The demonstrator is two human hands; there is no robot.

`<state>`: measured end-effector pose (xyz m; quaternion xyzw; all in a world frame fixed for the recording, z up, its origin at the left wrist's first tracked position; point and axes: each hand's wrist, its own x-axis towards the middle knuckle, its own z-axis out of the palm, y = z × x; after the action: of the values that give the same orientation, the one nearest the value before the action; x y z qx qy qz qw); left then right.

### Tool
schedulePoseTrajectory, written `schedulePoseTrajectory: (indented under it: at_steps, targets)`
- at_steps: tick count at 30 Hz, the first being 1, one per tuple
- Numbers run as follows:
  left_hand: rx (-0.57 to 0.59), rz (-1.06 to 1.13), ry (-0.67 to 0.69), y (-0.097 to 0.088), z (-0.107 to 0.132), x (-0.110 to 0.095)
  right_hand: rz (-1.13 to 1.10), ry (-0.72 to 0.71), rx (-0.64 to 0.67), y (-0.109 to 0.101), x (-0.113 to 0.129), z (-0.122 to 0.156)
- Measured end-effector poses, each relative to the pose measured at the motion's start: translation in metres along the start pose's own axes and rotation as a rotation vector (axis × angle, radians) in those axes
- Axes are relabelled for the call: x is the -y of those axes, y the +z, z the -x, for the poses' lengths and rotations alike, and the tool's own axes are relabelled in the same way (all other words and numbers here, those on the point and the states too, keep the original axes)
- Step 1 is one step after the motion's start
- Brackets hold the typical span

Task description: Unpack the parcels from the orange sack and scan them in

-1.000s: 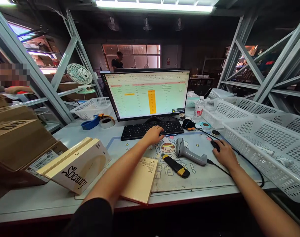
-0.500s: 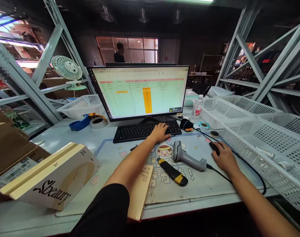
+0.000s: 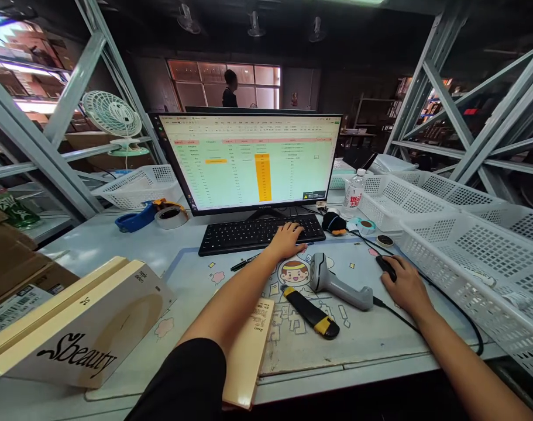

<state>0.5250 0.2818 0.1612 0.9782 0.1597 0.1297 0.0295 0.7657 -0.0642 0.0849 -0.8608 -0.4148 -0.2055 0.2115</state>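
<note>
My left hand (image 3: pixel 286 241) lies on the right part of a black keyboard (image 3: pixel 231 235), fingers stretched over the keys. My right hand (image 3: pixel 407 283) is wrapped over a black computer mouse (image 3: pixel 386 267) on the printed desk mat. Between my hands rest a grey barcode scanner (image 3: pixel 339 286) with its cable and a black-and-yellow utility knife (image 3: pixel 312 314). A cream box (image 3: pixel 248 356) lies partly hidden under my left forearm. Behind the keyboard a monitor (image 3: pixel 235 175) displays a spreadsheet with an orange column.
"Sbeauty" boxes (image 3: pixel 90 327) stand at the left beside a cardboard carton (image 3: pixel 11 251). A blue tape dispenser (image 3: pixel 135 218) and tape roll (image 3: pixel 170 217) sit left of the monitor. White plastic baskets (image 3: pixel 459 234), a bottle (image 3: pixel 354 192) and metal posts frame the right. A person (image 3: pixel 230 90) is in the background.
My hands stay on the keyboard and mouse. The view has shifted slightly, and the person in the background has moved to the right.
</note>
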Motion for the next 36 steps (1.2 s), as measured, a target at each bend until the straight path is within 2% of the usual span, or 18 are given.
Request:
schedulePoseTrajectory:
  at_steps: [6, 18, 22, 25, 28, 30, 33, 36]
  targets:
    - [-0.017, 0.002, -0.022, 0.001, 0.0, -0.002, -0.005, -0.014, -0.016, -0.005, 0.004, 0.001]
    - [0.062, -0.051, 0.025, 0.001, -0.015, -0.013, -0.016, -0.014, -0.036, -0.007, 0.009, 0.002]
    - [0.081, -0.068, 0.011, -0.01, -0.017, -0.022, 0.025, -0.018, -0.036, -0.008, 0.01, 0.002]
    - [0.086, -0.061, -0.003, -0.029, -0.007, -0.027, 0.034, -0.021, -0.032, -0.01, 0.011, 0.003]
    - [0.092, -0.046, 0.025, -0.059, 0.018, -0.031, 0.017, -0.024, -0.033, -0.01, 0.01, 0.004]
    - [0.08, 0.0, 0.084, -0.084, 0.049, -0.034, -0.006, -0.037, -0.038, -0.008, 0.008, 0.004]
    - [-0.022, 0.146, 0.148, -0.125, 0.117, -0.039, -0.048, -0.085, -0.038, -0.003, 0.001, 0.003]
    - [-0.221, 0.269, 0.102, -0.156, 0.203, -0.044, -0.08, -0.123, -0.038, 0.004, -0.007, 0.002]
